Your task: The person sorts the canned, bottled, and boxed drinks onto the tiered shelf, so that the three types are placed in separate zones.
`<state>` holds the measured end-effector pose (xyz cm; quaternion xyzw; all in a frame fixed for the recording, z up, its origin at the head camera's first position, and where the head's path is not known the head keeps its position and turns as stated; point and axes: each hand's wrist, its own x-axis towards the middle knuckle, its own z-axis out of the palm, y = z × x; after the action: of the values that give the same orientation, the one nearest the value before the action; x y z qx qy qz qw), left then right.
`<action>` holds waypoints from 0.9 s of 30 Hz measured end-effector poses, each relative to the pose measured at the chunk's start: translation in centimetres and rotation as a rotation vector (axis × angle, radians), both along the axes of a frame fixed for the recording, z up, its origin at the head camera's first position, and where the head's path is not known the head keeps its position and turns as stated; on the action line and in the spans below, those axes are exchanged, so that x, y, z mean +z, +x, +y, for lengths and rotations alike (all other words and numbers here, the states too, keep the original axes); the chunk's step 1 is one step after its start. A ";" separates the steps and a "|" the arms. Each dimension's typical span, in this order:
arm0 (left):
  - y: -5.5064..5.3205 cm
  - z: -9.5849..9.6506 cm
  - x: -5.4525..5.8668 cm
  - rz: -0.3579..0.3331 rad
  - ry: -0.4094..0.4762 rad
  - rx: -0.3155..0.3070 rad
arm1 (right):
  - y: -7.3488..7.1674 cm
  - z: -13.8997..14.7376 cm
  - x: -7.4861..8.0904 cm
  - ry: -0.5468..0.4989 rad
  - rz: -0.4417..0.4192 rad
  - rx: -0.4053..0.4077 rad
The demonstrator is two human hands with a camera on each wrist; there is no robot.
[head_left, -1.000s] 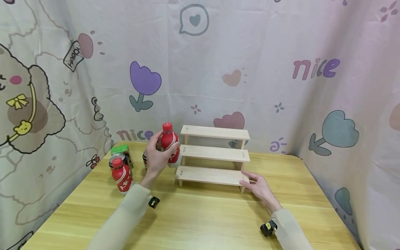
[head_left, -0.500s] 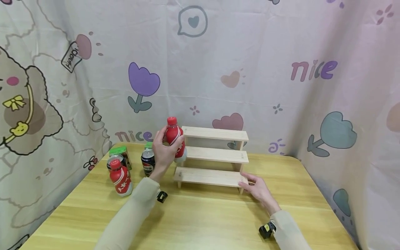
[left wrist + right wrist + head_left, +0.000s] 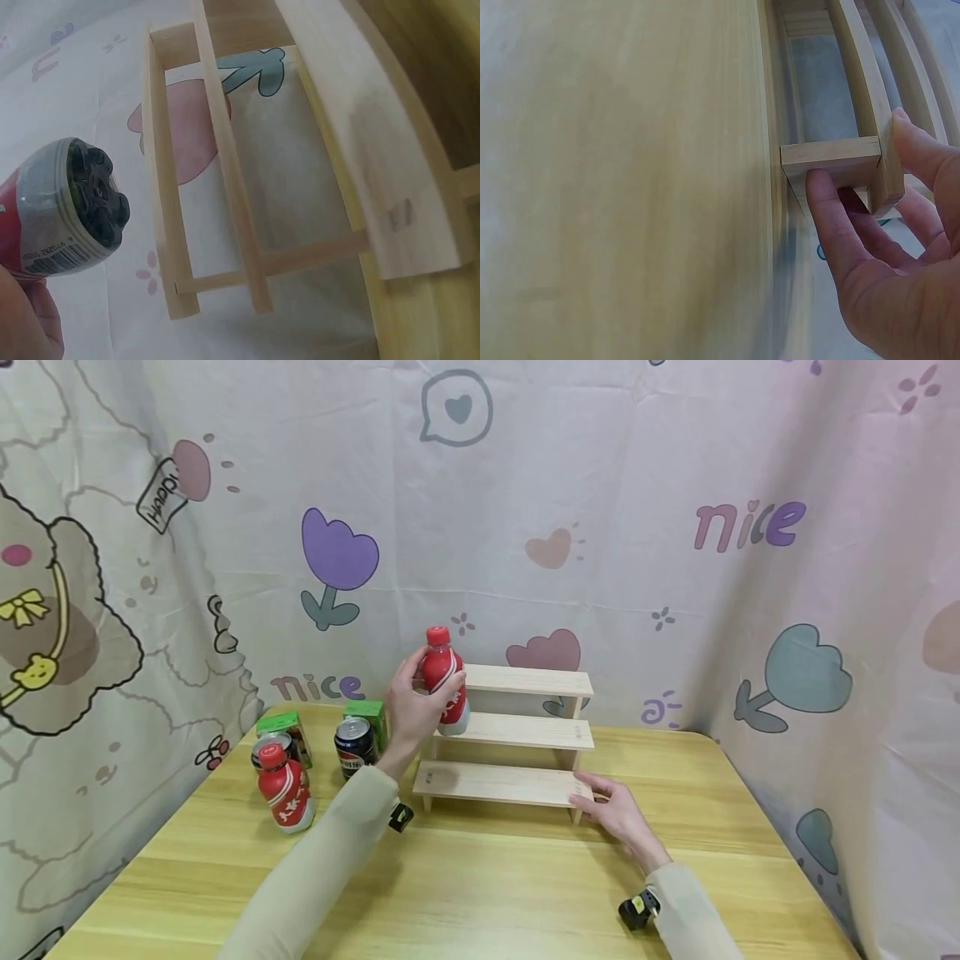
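Observation:
My left hand grips a red plastic bottle with a red cap, raised upright in front of the rack's left side, between the top and middle shelves in the head view. In the left wrist view the bottle shows its dark, lobed base and a barcode, away from the wood. A three-step wooden rack stands on the table. My right hand holds the right end of its lowest shelf. The right wrist view shows the thumb on the shelf's top and fingers against the rack's end support.
On the table's left stand a second red bottle, a can behind it and a green-topped carton. Nearer the rack are a dark can and another green carton. A printed curtain hangs behind.
My left hand has carried the red bottle right and up, from left of the rack to overlap its shelves, uncovering the dark can and green carton. The right hand stays on the rack.

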<state>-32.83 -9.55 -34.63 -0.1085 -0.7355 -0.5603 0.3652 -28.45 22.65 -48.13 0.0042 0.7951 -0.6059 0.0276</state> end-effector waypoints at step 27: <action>-3.4 5.3 2.0 -0.015 0.052 -0.267 | 0.3 0.1 0.3 -0.107 -0.072 0.028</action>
<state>-36.26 -4.25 -32.62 -0.1919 -0.7025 -0.6236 0.2844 -28.16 22.76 -47.87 0.0131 0.7602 -0.6463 0.0647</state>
